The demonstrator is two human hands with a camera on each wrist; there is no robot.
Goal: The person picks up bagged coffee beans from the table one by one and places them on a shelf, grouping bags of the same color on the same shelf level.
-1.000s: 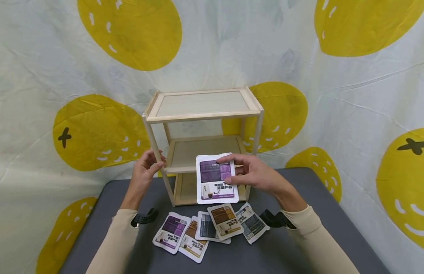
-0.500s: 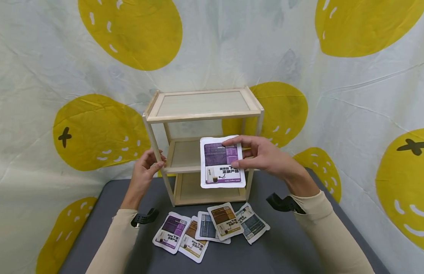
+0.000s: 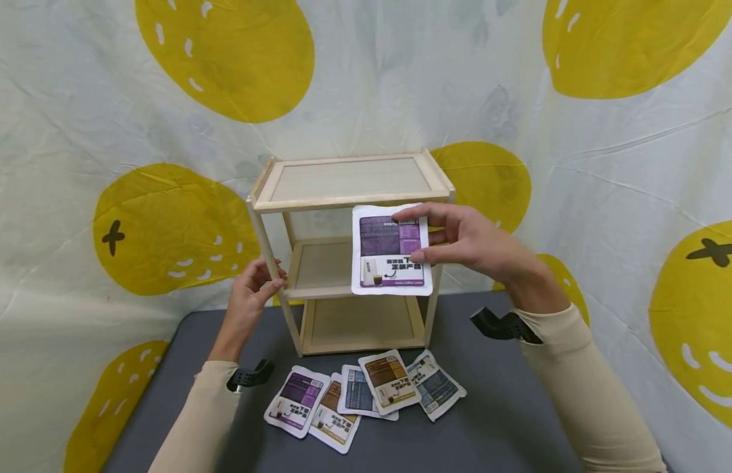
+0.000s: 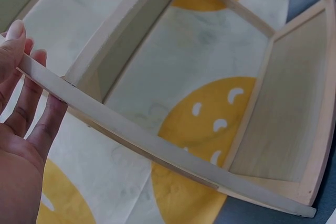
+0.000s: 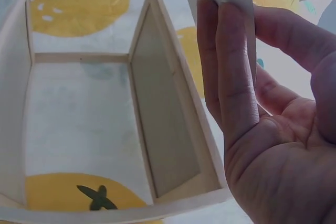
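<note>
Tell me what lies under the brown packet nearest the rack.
A blue-grey packet; its left side and lower edge show. The brown packet covers the rest, so anything else beneath cannot be seen.

L hand gripping, R hand pinching

the purple pouch hides part of the wooden shelf

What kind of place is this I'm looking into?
Probably a staged tabletop workspace rather than a lived-in room: a creased sheet with big yellow shapes hangs behind a dark table, where a small wooden shelf stands with several printed pouches lying before it.
</note>
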